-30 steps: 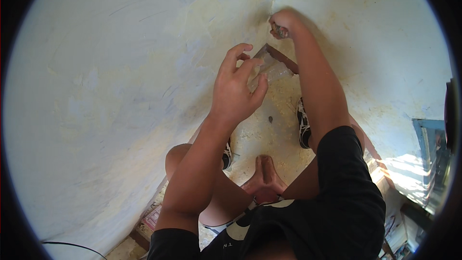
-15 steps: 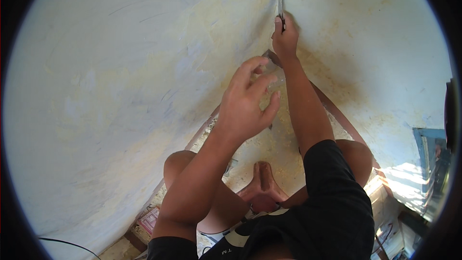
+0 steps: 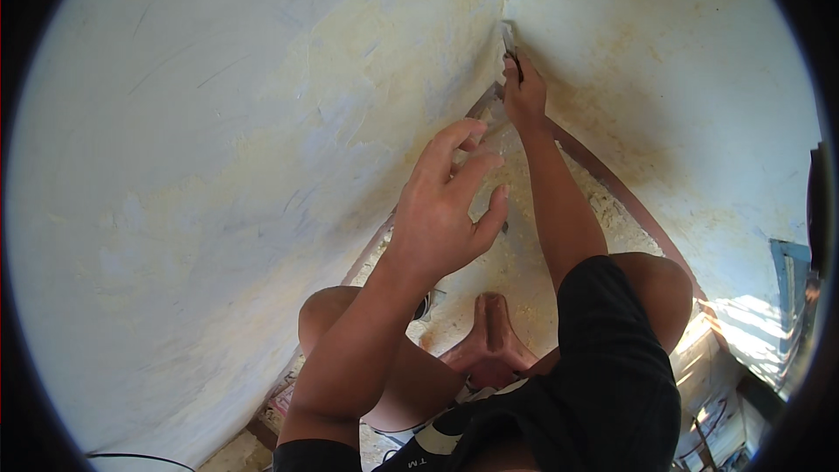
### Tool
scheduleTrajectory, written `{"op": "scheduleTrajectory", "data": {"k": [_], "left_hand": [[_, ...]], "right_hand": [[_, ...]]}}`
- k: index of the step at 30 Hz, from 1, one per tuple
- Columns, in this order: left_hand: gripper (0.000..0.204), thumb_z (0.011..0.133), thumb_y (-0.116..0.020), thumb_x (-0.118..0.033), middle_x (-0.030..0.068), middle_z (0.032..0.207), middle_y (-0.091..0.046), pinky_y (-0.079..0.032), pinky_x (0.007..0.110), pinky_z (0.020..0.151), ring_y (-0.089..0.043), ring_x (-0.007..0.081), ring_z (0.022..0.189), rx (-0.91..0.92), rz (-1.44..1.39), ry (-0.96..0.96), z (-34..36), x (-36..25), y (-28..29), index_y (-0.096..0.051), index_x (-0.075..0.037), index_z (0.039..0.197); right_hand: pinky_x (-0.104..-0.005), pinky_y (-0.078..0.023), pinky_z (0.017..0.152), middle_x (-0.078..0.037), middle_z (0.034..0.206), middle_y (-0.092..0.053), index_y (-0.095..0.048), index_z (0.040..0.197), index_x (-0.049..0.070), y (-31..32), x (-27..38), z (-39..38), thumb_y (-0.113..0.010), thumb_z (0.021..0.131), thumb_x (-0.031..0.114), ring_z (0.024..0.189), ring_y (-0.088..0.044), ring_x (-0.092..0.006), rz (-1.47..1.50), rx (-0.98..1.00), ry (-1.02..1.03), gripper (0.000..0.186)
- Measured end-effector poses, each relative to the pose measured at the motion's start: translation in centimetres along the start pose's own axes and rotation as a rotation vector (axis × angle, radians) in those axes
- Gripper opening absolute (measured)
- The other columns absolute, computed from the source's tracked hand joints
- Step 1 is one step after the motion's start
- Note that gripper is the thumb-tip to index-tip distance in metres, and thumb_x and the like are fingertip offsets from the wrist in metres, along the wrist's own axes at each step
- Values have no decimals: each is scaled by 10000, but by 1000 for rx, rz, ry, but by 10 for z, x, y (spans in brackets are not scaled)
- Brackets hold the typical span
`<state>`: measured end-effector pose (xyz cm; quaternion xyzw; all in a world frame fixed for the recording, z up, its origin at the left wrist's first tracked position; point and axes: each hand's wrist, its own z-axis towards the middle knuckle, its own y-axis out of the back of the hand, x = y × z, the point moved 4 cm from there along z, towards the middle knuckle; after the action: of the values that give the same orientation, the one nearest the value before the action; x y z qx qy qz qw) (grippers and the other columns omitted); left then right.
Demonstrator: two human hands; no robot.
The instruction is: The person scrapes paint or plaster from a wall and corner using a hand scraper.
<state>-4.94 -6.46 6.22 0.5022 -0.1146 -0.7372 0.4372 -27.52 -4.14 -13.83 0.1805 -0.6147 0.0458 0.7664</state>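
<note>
My right hand grips a narrow metal scraper with a dark handle, its blade in the wall corner a little above the floor. My left hand is raised lower and to the left, fingers loosely bent and apart, with nothing visible in it. Behind its fingers is something translucent, like clear plastic, too hidden to tell. The left wall and right wall are patchy white and yellow, meeting in the corner.
A brown skirting strip runs along both wall bases around a rough pale floor. A reddish three-pronged stool stands between my legs. A blue frame is at the right, a black cable lower left, mixed clutter lower right.
My right hand first turned the scraper upright in the corner, then moved down along it. My left hand has moved lower and slightly rightward, still open.
</note>
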Motion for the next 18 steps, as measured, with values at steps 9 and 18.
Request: {"op": "scheduleTrajectory", "data": {"k": [9,18], "left_hand": [[237,707,-683,-13,154,1190,-515,-525,323,687,-589,253,946,3,-9,-4,0,0,-9,-636,0,939],[231,709,-680,-18,154,1191,-513,-526,329,689,-590,251,935,7,2,-32,3,-2,-15,-636,1,935]], "right_hand": [[-427,-480,741,-222,930,-639,-576,1128,-5,-6,-48,-33,-519,927,174,862,-609,-396,-466,-21,54,275],[-468,-475,728,-229,888,-627,-572,1100,12,-4,5,-1,-525,922,222,860,-601,-413,-285,-220,332,280]]}}
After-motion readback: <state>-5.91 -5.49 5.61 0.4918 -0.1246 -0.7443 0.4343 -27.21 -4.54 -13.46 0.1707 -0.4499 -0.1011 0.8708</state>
